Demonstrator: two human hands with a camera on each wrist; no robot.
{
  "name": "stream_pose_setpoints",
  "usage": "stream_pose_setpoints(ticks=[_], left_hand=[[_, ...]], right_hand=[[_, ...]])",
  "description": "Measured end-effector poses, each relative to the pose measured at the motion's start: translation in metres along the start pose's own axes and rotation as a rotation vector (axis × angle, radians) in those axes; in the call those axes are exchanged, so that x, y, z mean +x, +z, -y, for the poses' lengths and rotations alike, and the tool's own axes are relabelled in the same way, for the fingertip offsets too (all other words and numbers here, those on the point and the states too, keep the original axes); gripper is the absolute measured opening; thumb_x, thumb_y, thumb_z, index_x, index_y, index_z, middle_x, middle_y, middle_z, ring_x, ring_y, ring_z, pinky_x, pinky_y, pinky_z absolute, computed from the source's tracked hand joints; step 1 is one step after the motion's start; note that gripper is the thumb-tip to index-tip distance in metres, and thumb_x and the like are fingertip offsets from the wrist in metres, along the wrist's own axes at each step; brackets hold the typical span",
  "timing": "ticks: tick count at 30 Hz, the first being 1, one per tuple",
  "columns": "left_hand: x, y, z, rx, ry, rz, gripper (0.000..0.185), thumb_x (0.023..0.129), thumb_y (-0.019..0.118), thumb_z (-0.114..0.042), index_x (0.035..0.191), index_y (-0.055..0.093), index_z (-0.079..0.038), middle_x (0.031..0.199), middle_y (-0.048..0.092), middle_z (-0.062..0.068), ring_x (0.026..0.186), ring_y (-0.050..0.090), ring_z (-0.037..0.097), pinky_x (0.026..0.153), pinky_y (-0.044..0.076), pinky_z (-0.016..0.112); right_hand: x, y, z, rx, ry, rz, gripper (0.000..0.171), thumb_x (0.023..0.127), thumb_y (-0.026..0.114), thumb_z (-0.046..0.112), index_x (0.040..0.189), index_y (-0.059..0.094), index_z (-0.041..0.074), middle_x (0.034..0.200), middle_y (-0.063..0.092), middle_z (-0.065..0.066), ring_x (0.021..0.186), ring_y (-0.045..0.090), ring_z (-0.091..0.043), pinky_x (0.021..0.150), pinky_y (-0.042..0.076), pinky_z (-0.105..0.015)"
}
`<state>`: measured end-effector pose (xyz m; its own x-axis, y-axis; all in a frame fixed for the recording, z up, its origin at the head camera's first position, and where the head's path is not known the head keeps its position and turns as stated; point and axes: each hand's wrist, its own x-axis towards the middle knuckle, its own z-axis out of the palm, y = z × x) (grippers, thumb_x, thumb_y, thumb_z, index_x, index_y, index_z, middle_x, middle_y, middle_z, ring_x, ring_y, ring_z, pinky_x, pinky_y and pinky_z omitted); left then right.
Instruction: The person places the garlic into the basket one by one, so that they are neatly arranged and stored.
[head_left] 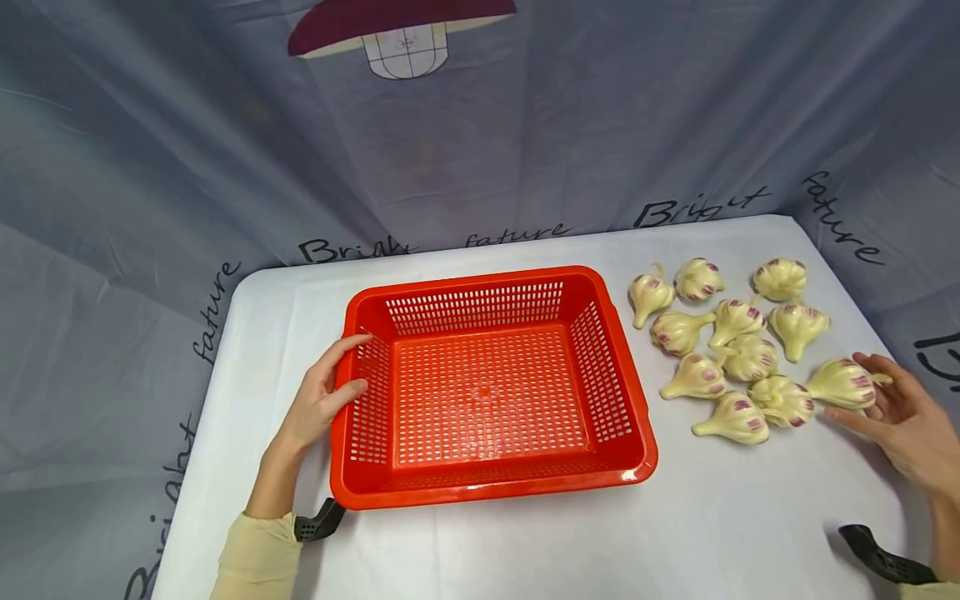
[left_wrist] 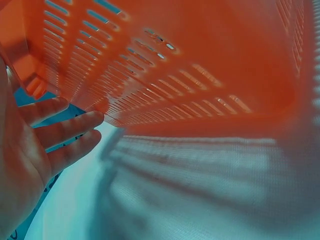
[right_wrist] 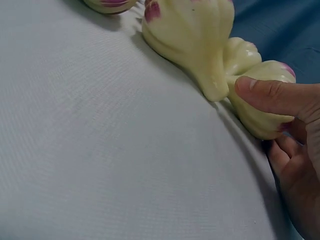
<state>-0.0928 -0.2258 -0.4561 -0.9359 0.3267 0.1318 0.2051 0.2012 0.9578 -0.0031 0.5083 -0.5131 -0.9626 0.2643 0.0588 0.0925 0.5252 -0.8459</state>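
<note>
Basket [head_left: 487,492]: left grip [head_left: 315,404] at rim [head_left: 340,458] | interior [head_left: 487,392]: head | outer wall [left_wrist: 240,60]: left wrist

On white table [head_left: 480,550]: basket [head_left: 495,492]; garlic [head_left: 752,358]

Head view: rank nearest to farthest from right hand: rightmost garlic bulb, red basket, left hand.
1. Rightmost garlic bulb: at the right hand.
2. Red basket: centre, left of that bulb.
3. Left hand: far left, at the basket's left rim.

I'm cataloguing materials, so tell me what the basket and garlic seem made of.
Basket: likely molded plastic, glossy, given bright corner glints and regular slots. Garlic: perhaps painted plastic or foam, satin, given smooth skin and purple patches; exact material unclear.
</note>
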Motion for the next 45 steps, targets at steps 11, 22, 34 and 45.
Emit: stream_pose_setpoints(ticks=[11, 22, 34, 45], left_hand=[[0.0, 0.0, 0.001, 0.007, 0.016, 0.003, 0.056, 0.091, 0.051, 0.005, 0.146, 0.046, -0.002, 0.138, 0.049, 0.024, 0.105, 0.059, 0.027, 0.077, 0.059, 0.032], [0.001, 0.0, 0.001, 0.024, 0.019, 0.001, 0.056, 0.09, 0.053, 0.003, 0.145, 0.048, -0.004, 0.137, 0.051, 0.022, 0.105, 0.058, 0.03, 0.078, 0.059, 0.032], [0.002, 0.0, 0.0, 0.05, 0.016, 0.004, 0.056, 0.09, 0.056, 0.001, 0.145, 0.049, -0.005, 0.141, 0.049, 0.019, 0.11, 0.055, 0.036, 0.083, 0.057, 0.031], [0.0, 0.0, -0.002, 0.046, 0.022, 0.007, 0.055, 0.091, 0.056, 0.001, 0.145, 0.047, -0.004, 0.141, 0.048, 0.021, 0.11, 0.054, 0.037, 0.083, 0.057, 0.03]], right_hand=[[0.009, -0.001, 0.0, -0.05, 0.002, 0.035, 0.103, 0.084, 0.07, -0.018, 0.163, 0.015, 0.021, 0.158, 0.03, 0.012, 0.133, 0.03, 0.007, 0.1, 0.028, -0.002], [0.019, 0.002, -0.003, -0.159, 0.119, 0.036, 0.068, 0.086, 0.079, 0.007, 0.136, 0.048, 0.042, 0.108, 0.042, 0.035, 0.089, 0.044, 0.013, 0.068, 0.039, -0.001], [0.018, -0.012, 0.015, 0.368, -0.165, 0.013, 0.069, 0.074, 0.065, -0.033, 0.131, 0.061, 0.005, 0.116, 0.069, 0.012, 0.101, 0.065, 0.004, 0.076, 0.05, -0.006], [0.022, -0.008, 0.095, 0.272, -0.248, 0.078, 0.075, 0.077, 0.058, -0.036, 0.123, 0.061, 0.023, 0.113, 0.066, 0.019, 0.089, 0.063, 0.009, 0.069, 0.049, -0.005]])
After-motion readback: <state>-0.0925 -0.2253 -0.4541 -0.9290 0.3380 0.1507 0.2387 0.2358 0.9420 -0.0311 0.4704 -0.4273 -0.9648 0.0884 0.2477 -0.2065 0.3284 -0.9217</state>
